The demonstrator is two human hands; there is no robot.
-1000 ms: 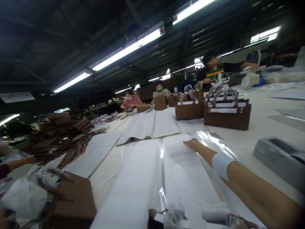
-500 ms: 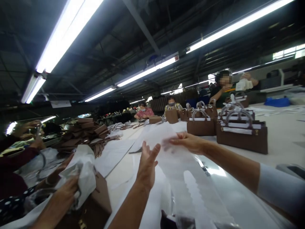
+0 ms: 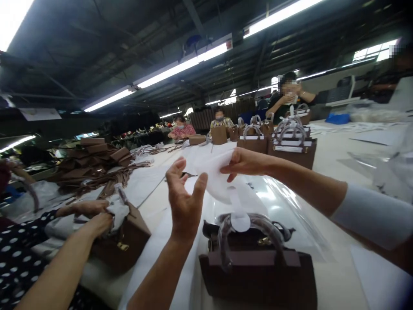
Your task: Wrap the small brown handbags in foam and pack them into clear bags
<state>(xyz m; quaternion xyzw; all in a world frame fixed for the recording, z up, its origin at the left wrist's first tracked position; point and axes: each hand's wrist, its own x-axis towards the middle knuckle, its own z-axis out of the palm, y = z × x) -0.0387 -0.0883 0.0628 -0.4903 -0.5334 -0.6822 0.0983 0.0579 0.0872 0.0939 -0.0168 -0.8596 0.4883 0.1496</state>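
Note:
My right hand (image 3: 247, 162) pinches a thin, translucent white sheet of wrapping paper (image 3: 211, 165) by its right side, the sheet curling down above the table. To the left of the sheet, my left hand (image 3: 186, 196) is raised with its fingers spread and nothing in its grasp. Directly below my hands stands a dark brown handbag (image 3: 258, 280), upright, its two handles wrapped in clear plastic. A white paper piece (image 3: 240, 221) sits at the handles. Clear plastic sheeting (image 3: 290, 211) lies behind the bag.
Several finished brown handbags (image 3: 292, 153) stand beyond my right arm. At left, a co-worker's hands (image 3: 97, 215) stuff white paper into another brown bag (image 3: 129, 241). A heap of brown leather pieces (image 3: 93, 157) lies farther back. Other people sit across the white table (image 3: 332, 159).
The view has tilted down, bringing the handbag before me fully into sight. My right hand has drawn the white sheet up off the bag's handles. My left hand stays spread.

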